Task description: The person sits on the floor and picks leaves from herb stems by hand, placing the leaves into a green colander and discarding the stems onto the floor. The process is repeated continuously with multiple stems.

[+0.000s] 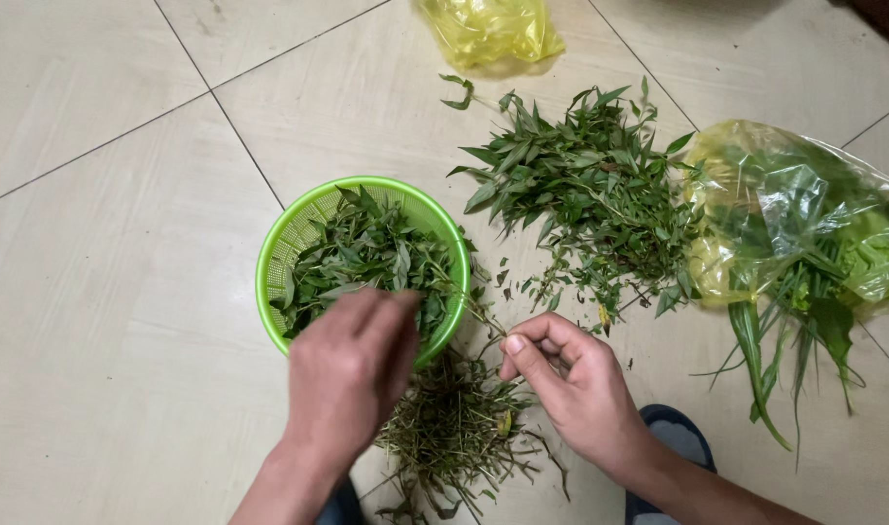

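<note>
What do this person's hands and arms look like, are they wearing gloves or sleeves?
No gloves: both the left hand and the right hand are bare, with short, unpainted nails. No rings, watch or bracelets show. The forearms are bare as far as the picture reaches, so no sleeves are visible.

Both hands bare: left hand (352,365) and right hand (571,384) had no gloves, rings or watch. Forearms were uncovered, no sleeves in view. Thumbnail on right hand was short and plain. Below the green basket (269,262), dark blue trouser fabric (673,437) covered the knees.
</note>
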